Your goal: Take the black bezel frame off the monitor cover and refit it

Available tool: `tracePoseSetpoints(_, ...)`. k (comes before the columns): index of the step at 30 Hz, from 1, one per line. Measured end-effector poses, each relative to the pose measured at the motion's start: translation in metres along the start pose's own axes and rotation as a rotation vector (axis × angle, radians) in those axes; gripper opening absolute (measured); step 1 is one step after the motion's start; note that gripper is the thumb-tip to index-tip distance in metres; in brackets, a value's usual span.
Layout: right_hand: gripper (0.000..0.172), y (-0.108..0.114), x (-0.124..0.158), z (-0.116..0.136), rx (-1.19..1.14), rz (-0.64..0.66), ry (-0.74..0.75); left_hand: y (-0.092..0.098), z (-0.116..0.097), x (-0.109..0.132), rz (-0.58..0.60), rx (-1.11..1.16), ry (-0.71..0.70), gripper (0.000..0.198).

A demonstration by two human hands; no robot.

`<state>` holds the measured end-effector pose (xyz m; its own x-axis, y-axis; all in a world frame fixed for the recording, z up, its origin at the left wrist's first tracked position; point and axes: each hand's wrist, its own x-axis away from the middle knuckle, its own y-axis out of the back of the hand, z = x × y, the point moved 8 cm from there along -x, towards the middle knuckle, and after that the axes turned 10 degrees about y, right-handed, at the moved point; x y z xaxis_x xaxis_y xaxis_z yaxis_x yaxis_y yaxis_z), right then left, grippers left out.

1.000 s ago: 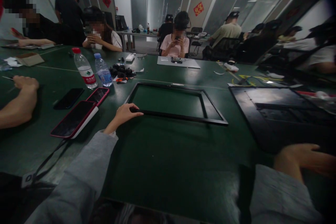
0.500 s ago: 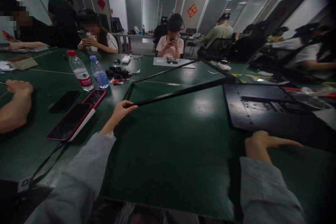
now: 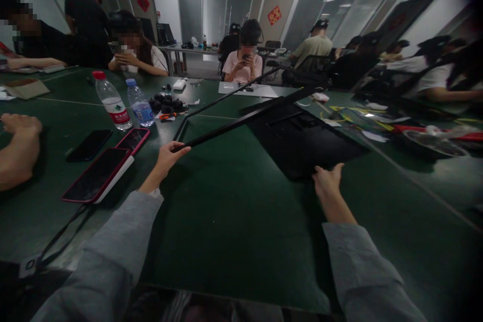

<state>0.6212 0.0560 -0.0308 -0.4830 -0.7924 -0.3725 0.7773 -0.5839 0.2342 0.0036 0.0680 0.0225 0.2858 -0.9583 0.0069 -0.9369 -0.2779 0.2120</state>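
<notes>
My left hand (image 3: 168, 157) pinches the near corner of a thin black rectangular frame (image 3: 249, 116), which is tilted up on its left edge with its right side raised off the green table (image 3: 234, 221). My right hand (image 3: 327, 183) grips the near corner of a flat black panel (image 3: 302, 143) that lies on the table under the raised frame. Both my sleeves are grey.
Two water bottles (image 3: 113, 101), a pile of small black parts (image 3: 164, 104), two red-cased phones (image 3: 100, 173) and a black phone (image 3: 88, 145) lie at the left. Another person's arm (image 3: 17, 146) rests at the far left. Cables and parts (image 3: 415, 133) clutter the right. Several people sit beyond.
The frame went from flat to tilted up on its left edge. My right hand slid the black panel leftward across the table until it lay beneath the raised frame.
</notes>
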Motion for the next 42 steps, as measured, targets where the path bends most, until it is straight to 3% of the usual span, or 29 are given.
tracePoseSetpoints(3, 0.126, -0.018, 0.005, -0.009, -0.182, 0.003, -0.222, 0.002, -0.002, 0.0, 0.0, -0.029, -0.034, 0.061)
tracePoseSetpoints(7, 0.097, -0.047, 0.007, 0.013, -0.298, 0.282, -0.123, 0.002, -0.007, -0.001, 0.018, -0.133, -0.11, 0.054)
tracePoseSetpoints(9, 0.074, -0.04, 0.002, 0.016, -0.224, 0.219, -0.081, 0.002, -0.009, -0.001, 0.017, -0.217, -0.167, 0.049)
tracePoseSetpoints(12, 0.047, -0.016, -0.007, 0.022, -0.146, -0.009, -0.012, 0.001, -0.012, 0.001, 0.01, -0.346, -0.251, 0.043)
tracePoseSetpoints(14, 0.048, -0.013, -0.01, 0.03, -0.246, -0.027, -0.024, -0.001, -0.014, 0.003, 0.014, -0.409, -0.293, 0.041)
tracePoseSetpoints(17, 0.052, -0.021, -0.007, 0.049, -0.425, 0.104, -0.068, -0.005, -0.019, 0.008, 0.033, -0.456, -0.348, 0.04)
tracePoseSetpoints(20, 0.054, -0.023, -0.003, 0.066, -0.422, 0.189, -0.052, -0.008, -0.025, 0.015, 0.039, -0.48, -0.379, 0.037)
tracePoseSetpoints(24, 0.065, -0.018, 0.002, 0.063, -0.185, 0.192, 0.003, -0.013, -0.029, 0.021, 0.07, -0.497, -0.386, 0.036)
tracePoseSetpoints(28, 0.052, -0.01, 0.008, 0.067, 0.212, 0.06, 0.228, -0.021, -0.025, 0.024, 0.135, -0.522, -0.365, 0.035)
tracePoseSetpoints(31, 0.043, -0.014, 0.016, 0.075, 0.417, 0.056, 0.389, -0.024, -0.021, 0.025, 0.17, -0.572, -0.361, 0.033)
tracePoseSetpoints(34, 0.042, -0.015, 0.018, 0.075, 0.491, 0.051, 0.452, -0.027, -0.019, 0.027, 0.184, -0.622, -0.37, 0.031)
tracePoseSetpoints(42, 0.048, -0.02, 0.013, 0.058, 0.523, 0.063, 0.447, -0.035, -0.016, 0.026, 0.223, -0.634, -0.419, 0.03)
